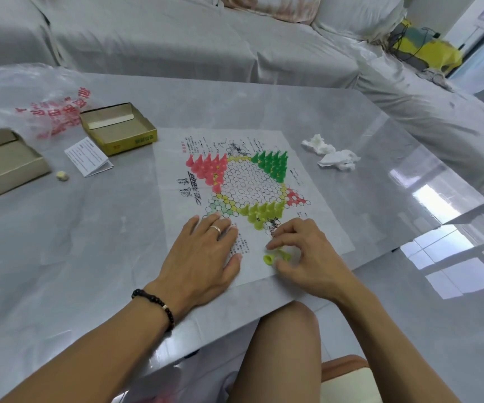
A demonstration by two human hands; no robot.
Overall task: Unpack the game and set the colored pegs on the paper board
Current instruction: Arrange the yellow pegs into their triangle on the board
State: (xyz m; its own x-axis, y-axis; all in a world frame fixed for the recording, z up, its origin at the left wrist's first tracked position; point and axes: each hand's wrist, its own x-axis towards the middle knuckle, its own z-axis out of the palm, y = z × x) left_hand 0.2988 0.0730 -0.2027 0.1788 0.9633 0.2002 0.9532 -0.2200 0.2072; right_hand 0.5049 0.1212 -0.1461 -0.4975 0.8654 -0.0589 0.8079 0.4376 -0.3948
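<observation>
The paper board (316, 181) lies flat on the grey table, printed with a star of circles. Several pink pegs (206, 168) stand in its upper left point, several dark green pegs (272, 162) in its upper right point. Several yellow-green pegs (261, 212) stand along the near point. My left hand (203, 257) rests flat on the paper's near left part, fingers straight. My right hand (304, 251) hovers over loose yellow-green pegs (275, 255) lying on the paper, its curled fingers and thumb closing around them.
An open yellow game box (118, 128) and its grey lid (2, 164) sit at the far left, with a folded leaflet (88, 157), a small die (62, 176) and a plastic bag (31, 100). Crumpled tissues (332, 154) lie right of the board. A covered sofa stands behind.
</observation>
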